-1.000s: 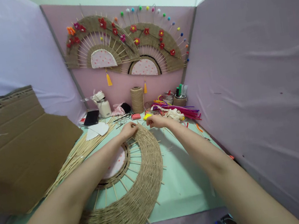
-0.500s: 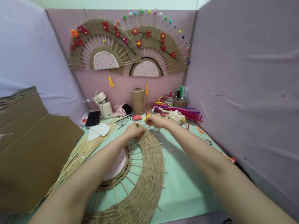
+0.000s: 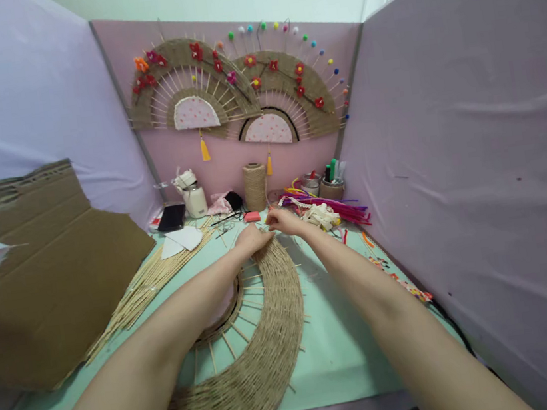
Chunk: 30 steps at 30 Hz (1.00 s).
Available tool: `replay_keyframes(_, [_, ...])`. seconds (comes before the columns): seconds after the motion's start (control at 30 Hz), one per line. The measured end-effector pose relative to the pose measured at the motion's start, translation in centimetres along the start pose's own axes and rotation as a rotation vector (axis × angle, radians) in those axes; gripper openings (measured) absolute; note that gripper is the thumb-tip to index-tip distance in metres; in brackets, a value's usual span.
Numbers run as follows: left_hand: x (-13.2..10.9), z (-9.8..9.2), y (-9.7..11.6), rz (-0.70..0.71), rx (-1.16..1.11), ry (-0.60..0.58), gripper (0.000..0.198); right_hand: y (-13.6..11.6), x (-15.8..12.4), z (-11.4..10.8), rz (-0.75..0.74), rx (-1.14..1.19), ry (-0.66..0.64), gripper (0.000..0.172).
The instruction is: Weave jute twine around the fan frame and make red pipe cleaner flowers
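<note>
A half-round fan woven from brown twine over thin sticks (image 3: 282, 301) lies on the green tabletop, its pale spotted centre partly covered by my left forearm. At the fan's far end, my left hand (image 3: 252, 238) is closed on the woven edge, fingers reaching toward the right hand. Just to its right, my right hand (image 3: 281, 220) pinches at the same end with fingertips together. A strand of twine runs down toward it from the upright twine spool (image 3: 255, 187). The strand between the fingertips is too small to see clearly.
Thin sticks (image 3: 137, 297) and a large cardboard sheet (image 3: 36, 283) lie at left. Along the back are a white bottle (image 3: 195, 200), a black phone (image 3: 171, 218), magenta pipe cleaners (image 3: 352, 211) and pen pots (image 3: 332, 188). Two decorated fans (image 3: 312, 116) hang on the pink panel.
My left hand has shifted slightly right, its fingers stretching closer to my right hand. The right hand stays at the fan's far end. The view has tilted slightly.
</note>
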<state>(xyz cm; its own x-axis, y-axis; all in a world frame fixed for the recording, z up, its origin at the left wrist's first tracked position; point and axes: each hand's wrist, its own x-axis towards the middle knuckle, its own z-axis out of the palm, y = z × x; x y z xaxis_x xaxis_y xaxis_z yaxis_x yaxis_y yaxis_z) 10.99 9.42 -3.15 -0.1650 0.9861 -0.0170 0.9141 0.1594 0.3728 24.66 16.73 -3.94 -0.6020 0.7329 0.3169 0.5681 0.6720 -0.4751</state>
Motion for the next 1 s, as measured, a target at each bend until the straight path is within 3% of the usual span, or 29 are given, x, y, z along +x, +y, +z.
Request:
replay_keyframes(0.4, [0.8,0.3,-0.1,-0.046,-0.028,-0.019,0.063,0.8,1.1,1.1,0.058,0.251,-0.035,0.013])
replay_keyframes(0.77, [-0.3,-0.3,0.1,-0.048,-0.069,0.003,0.059,1.2,2.5,-0.8,0.237,0.349,-0.234,0.015])
replay_keyframes(1.0, [-0.9,-0.8,0.2,-0.010,-0.060,0.010,0.050,0.4,4.1,-0.1,0.338,0.369,-0.393,0.015])
